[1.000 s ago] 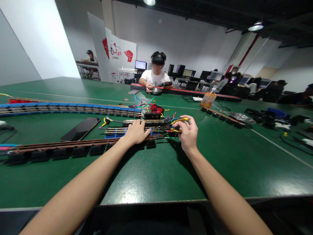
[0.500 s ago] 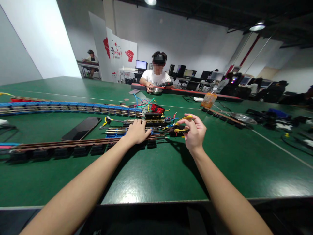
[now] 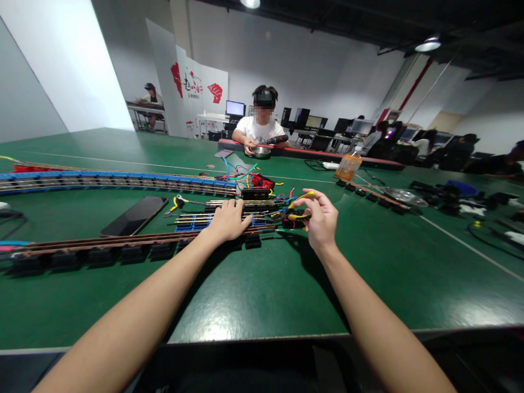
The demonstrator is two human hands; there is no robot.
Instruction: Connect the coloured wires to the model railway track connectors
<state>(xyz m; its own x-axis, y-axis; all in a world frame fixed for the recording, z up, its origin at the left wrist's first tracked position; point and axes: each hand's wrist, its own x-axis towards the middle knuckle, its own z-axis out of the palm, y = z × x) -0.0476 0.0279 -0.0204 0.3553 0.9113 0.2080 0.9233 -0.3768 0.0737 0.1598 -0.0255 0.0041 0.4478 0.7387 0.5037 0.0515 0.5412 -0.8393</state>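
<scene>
My left hand (image 3: 230, 219) lies palm down across short track sections with brass rails and blue ties (image 3: 190, 220), its thumb apart and pointing right. The rest of its fingers reach over the rails, their tips partly hidden. In my right hand (image 3: 322, 219) is a pair of pliers (image 3: 295, 212) with yellow-and-black handles, which stand apart. The jaws point left, at the wired right end of the sections; whether they touch a wire I cannot make out. Closest to me runs a long brown-railed track (image 3: 102, 242) on black ties, passing under my left hand.
A phone (image 3: 135, 216) lies left of my left hand. Behind it curves a long blue track (image 3: 102, 179), with a red part (image 3: 262, 182) at its right end. An orange bottle (image 3: 349, 165) stands at right. Across the table a person (image 3: 261, 128) holds a metal bowl (image 3: 261, 151).
My right hand and the pliers have shifted slightly left, and the pliers' handles look a little different in angle. My left hand stays on the track sections.
</scene>
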